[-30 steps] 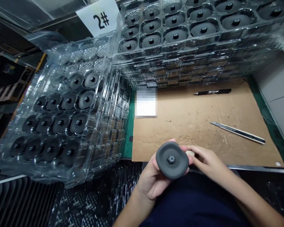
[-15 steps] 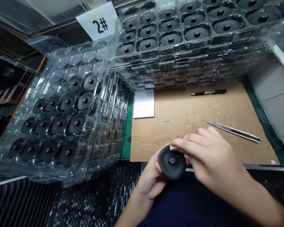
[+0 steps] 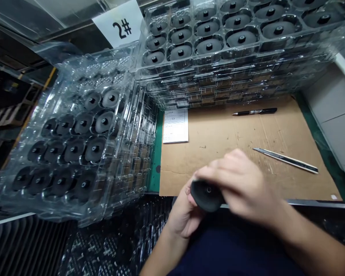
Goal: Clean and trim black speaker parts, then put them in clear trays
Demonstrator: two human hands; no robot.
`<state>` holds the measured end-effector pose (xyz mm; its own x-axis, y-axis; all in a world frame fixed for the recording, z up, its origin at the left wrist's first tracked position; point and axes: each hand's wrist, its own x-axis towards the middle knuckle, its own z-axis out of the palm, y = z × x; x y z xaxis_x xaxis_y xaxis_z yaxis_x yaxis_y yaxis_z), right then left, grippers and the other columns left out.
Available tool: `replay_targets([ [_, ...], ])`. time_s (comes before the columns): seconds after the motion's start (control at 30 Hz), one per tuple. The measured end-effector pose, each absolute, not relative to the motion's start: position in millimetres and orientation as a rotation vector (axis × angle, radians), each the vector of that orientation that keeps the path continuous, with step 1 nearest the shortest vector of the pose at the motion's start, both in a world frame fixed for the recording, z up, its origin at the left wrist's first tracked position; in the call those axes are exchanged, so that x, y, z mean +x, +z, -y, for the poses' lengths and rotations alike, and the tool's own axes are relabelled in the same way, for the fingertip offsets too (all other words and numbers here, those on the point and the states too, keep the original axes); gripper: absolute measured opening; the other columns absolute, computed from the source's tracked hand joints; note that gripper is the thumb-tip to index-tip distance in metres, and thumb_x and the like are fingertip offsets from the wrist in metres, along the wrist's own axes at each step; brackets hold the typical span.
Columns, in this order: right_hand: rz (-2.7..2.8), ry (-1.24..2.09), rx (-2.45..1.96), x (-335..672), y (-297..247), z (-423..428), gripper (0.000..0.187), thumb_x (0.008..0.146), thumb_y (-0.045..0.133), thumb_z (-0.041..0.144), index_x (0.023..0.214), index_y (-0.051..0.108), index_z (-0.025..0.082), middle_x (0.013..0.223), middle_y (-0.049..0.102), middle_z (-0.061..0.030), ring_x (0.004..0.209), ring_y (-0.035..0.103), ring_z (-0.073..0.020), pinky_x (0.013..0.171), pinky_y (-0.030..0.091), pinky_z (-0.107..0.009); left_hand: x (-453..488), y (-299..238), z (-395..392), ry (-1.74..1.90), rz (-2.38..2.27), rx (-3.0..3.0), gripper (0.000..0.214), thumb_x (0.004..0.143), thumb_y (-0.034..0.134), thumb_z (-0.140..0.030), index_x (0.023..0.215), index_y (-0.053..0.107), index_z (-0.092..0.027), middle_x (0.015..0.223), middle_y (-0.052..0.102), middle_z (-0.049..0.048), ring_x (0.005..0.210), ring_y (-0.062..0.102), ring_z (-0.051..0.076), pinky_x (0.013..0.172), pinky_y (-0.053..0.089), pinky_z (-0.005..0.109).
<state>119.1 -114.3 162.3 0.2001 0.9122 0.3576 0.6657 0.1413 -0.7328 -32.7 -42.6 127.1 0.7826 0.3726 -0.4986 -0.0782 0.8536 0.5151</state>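
Observation:
My left hand [image 3: 184,216] cradles a round black rubber disc [image 3: 205,196] at the lower middle of the view, and the disc is tilted nearly edge-on. My right hand [image 3: 235,184] lies over the disc with its fingers curled across the face, hiding most of it and its central hex nut. A small pale block showed in these fingers earlier, but it is hidden at this moment. Both hands are blurred by motion and are just above the near edge of the cardboard.
Stacked clear plastic trays [image 3: 218,65] of black discs stand at the back, with more trays [image 3: 74,153] at the left. A cardboard sheet [image 3: 241,134] holds a black pen [image 3: 254,112], a utility knife [image 3: 286,160] and a printed paper [image 3: 175,125].
My right hand has come in over the disc from the right and now covers its face. The disc has turned from face-up to nearly edge-on.

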Motion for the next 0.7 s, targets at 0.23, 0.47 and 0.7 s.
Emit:
replay_targets([
  [0.23,1.209,0.671,-1.979,131.1,94.9,148.3,0.024,0.09,0.047,0.03,0.107,0.064,0.028,0.09,0.068,-0.0017,0.076,0.059,-0.0153,0.067,0.045,-0.029,-46.3,131.1,34.3,0.287,-0.451,0.412,0.058,0.069,0.072,-0.041,0.122,0.055,-0.026,0.128,0.057,0.0089,0.111,0.057,0.027,0.096,0.042,0.034],
  [0.47,1.071,0.721,-1.954,113.3,91.5,154.0,0.027,0.09,0.046,0.031,0.11,0.062,0.025,0.1,0.067,-0.004,0.086,0.062,-0.0176,0.07,0.049,-0.03,-37.7,133.5,36.1,0.283,-0.481,0.408,0.056,0.068,0.074,-0.039,0.119,0.057,-0.026,0.123,0.06,0.0072,0.111,0.057,0.028,0.094,0.045,0.036],
  [0.7,1.242,0.247,-1.666,98.7,170.1,127.7,0.031,0.087,0.049,0.015,0.118,0.055,0.016,0.099,0.063,-0.0059,0.085,0.056,-0.0155,0.077,0.043,-0.031,-26.9,135.4,40.1,0.337,-0.602,0.506,0.05,0.071,0.072,-0.033,0.118,0.058,-0.024,0.119,0.062,0.0067,0.112,0.056,0.023,0.097,0.043,0.031],
])
